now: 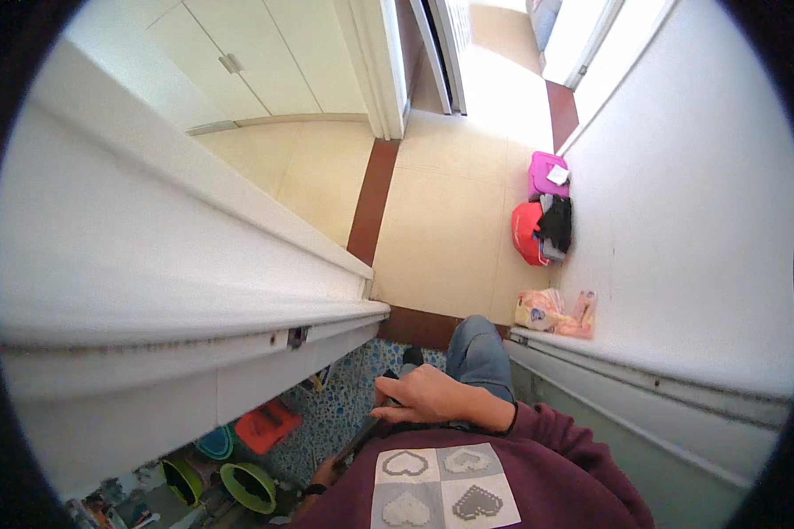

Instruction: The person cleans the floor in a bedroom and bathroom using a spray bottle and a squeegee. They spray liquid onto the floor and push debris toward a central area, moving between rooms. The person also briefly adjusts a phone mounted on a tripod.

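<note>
My right hand (427, 397) is closed around the upper part of a dark, pole-like handle (365, 433) in front of my waist. Down and to the left, my left hand (327, 473) grips the same handle, partly hidden by my sleeve and body. What the handle's far end carries cannot be seen. Below my hands is a floor covering with a blue pebble pattern (324, 413). One of my legs, in blue jeans (480, 357), reaches forward at the doorway's brown threshold (417, 327).
Lime-green buckets (268, 473), a red plastic container (264, 423) and a teal basin (215, 442) stand at lower left. Along the right wall are a peach-coloured plastic package (542, 311), a red bag (526, 231) with dark cloth, and a pink box (546, 173). White door frames flank me.
</note>
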Demonstrator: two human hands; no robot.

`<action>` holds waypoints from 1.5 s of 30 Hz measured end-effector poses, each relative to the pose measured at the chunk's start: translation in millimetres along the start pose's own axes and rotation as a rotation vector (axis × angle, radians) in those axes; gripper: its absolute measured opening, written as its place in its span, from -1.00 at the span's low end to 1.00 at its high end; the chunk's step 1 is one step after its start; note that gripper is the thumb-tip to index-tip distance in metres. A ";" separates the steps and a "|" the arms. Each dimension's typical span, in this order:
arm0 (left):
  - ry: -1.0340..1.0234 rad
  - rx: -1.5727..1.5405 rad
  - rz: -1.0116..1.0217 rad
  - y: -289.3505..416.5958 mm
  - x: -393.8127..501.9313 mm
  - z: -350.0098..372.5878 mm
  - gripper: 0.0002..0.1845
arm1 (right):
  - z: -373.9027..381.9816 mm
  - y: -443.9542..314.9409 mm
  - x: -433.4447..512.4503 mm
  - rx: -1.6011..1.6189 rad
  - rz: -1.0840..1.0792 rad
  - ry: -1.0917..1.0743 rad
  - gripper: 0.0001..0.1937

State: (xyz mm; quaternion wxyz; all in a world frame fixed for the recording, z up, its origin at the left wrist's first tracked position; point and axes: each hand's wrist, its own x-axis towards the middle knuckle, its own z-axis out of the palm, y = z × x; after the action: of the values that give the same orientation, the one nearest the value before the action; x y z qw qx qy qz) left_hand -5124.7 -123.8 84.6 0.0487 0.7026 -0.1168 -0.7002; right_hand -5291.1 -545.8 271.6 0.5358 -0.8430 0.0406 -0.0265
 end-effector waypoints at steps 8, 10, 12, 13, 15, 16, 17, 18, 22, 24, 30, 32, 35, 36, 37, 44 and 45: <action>0.315 -0.807 0.142 147.7 49.4 42.2 -0.89 | -171.2 68.8 46.0 0.076 -0.086 -0.130 -0.70; 0.334 -0.584 0.127 213.7 42.4 54.6 -0.80 | -228.7 80.9 50.2 0.082 -0.093 -0.177 -0.71; 0.339 -0.328 0.104 270.1 33.0 54.7 -0.71 | -286.8 89.4 56.4 0.040 -0.088 -0.183 -0.72; 0.334 -0.189 0.092 293.3 32.7 52.6 -0.66 | -315.2 94.4 63.6 0.028 -0.102 -0.201 -0.72; 0.490 -0.266 0.306 332.9 51.2 57.3 -0.97 | -362.6 102.3 75.8 0.011 -0.103 -0.255 -0.73; 0.562 -0.316 0.407 347.2 61.6 66.4 -0.85 | -378.6 106.6 86.3 0.021 -0.152 -0.244 -0.73; 0.445 -0.716 0.352 359.1 71.0 72.6 -0.92 | -395.3 110.3 96.4 0.017 -0.169 -0.289 -0.72; 0.316 -1.109 0.299 370.3 81.3 71.8 -0.95 | -411.1 113.6 108.1 0.010 -0.193 -0.332 -0.72; 0.423 -1.080 0.348 428.3 95.9 67.9 -0.95 | -448.4 120.6 177.8 0.003 -0.338 -0.464 -0.71; 0.453 -1.203 0.350 464.2 98.0 57.9 -0.84 | -459.8 120.7 219.7 -0.023 -0.391 -0.534 -0.70; 0.446 -1.343 0.128 543.9 116.0 -7.8 -0.88 | -464.6 115.0 374.5 -0.095 -0.551 -0.759 -0.70; 0.604 -1.171 0.207 567.2 117.4 -34.2 -0.91 | -462.2 109.4 423.3 -0.012 -0.647 -0.785 -0.70; 0.804 -0.946 0.367 602.4 109.5 -66.1 -0.93 | -462.1 104.4 488.3 -0.070 -0.638 -0.915 -0.71; 0.743 -1.139 0.318 614.1 110.1 -78.7 -0.93 | -460.5 102.2 509.0 -0.050 -0.661 -0.932 -0.71; 0.647 -1.355 0.268 622.7 113.1 -99.9 -0.93 | -458.7 100.1 532.7 -0.027 -0.685 -0.945 -0.71; 0.547 -1.497 0.279 658.4 136.9 -197.5 -0.82 | -440.5 101.7 685.1 0.115 -0.694 -1.145 -0.75; 0.604 -1.407 0.272 668.8 144.0 -213.9 -0.79 | -439.7 107.0 714.8 0.151 -0.689 -1.168 -0.76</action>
State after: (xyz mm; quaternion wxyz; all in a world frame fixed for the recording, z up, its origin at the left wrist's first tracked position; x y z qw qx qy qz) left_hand -4977.0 -825.0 102.9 0.5983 0.6463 0.2884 -0.3757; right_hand -4622.6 -1056.5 362.2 0.4882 -0.6439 -0.5281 0.2611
